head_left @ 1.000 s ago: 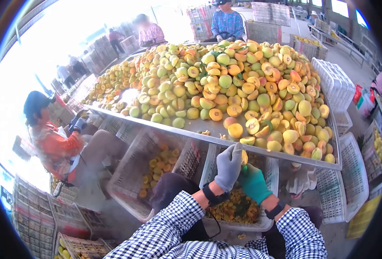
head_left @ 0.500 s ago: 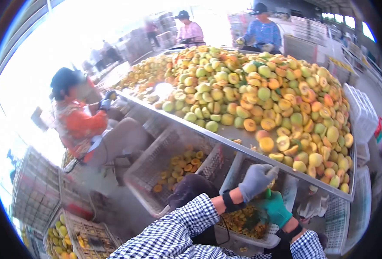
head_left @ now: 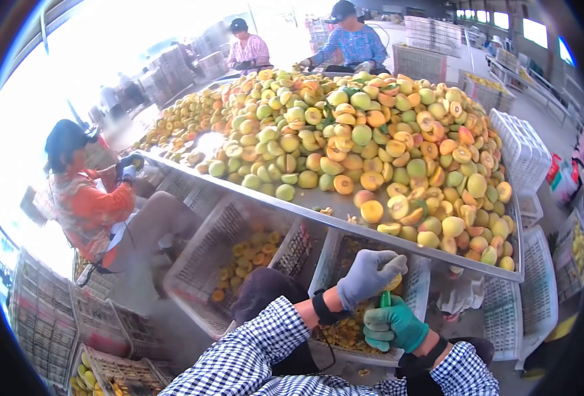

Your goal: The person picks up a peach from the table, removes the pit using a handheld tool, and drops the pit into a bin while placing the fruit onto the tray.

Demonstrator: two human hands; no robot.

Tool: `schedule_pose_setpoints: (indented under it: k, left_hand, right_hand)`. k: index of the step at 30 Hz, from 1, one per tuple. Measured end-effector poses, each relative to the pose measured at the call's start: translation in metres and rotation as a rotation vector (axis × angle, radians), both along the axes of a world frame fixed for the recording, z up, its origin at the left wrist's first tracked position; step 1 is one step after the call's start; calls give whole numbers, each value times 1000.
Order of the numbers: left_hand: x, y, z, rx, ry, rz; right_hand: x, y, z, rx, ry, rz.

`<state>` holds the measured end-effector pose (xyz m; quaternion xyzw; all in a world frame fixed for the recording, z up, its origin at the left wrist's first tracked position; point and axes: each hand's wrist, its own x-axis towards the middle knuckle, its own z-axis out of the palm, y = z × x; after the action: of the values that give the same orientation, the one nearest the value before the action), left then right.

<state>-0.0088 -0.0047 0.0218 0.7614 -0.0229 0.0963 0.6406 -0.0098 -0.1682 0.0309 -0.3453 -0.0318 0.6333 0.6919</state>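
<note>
My left hand (head_left: 369,278), in a grey glove, is closed around a yellow peach half (head_left: 395,282), mostly hidden by the fingers. Just below it, my right hand (head_left: 397,327) in a green glove grips a small tool by its green handle (head_left: 385,299). The tool's working end meets the fruit and cannot be made out. Both hands are above a pale crate (head_left: 418,277) with orange-yellow scraps (head_left: 348,328) in it. Beyond them, a metal-edged table (head_left: 285,210) bears a large heap of whole and halved peaches (head_left: 344,132).
A grey crate (head_left: 193,257) holding peach halves (head_left: 242,264) stands left of my knee. A person in orange (head_left: 94,204) sits at left; two people (head_left: 354,46) work across the table. White crates (head_left: 522,152) are stacked at right; more crates (head_left: 41,317) stand lower left.
The view has swung to the right, so the scene sits further left. My right hand has turned, its fingers now curled round the green handle below the fruit. My left hand stays closed.
</note>
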Motion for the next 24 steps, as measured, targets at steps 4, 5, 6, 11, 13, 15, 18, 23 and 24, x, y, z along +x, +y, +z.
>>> schedule_pose_setpoints:
  k: [4, 5, 6, 11, 13, 15, 18, 23, 24]
  left_hand:
    - [0, -4, 2, -35, -3, -39]
    - [0, -7, 0, -129, 34, -55]
    - [0, -9, -1, -222, 74, -69]
    - [-1, -4, 12, 58, -186, -112]
    - [2, -8, 12, -438, 104, -29]
    - [14, 1, -6, -572, 209, 27]
    - [15, 18, -24, -531, 216, 39]
    - [1, 4, 2, -606, 288, -48]
    - [-1, 5, 6, -622, 387, -91]
  right_hand:
    - [6, -4, -2, 61, 10, 68]
    - [3, -2, -2, 25, -47, 54]
    - [1, -1, 1, -12, -102, 41]
    - [13, -7, 5, -19, -138, 129]
    - [25, -9, -1, 11, -252, 144]
    - [33, -11, -5, -204, -639, 292]
    - [41, -12, -36, -342, -1134, 210]
    - [49, -22, -38, -403, -1477, -349]
    - [51, -21, -44, -424, -1613, -451]
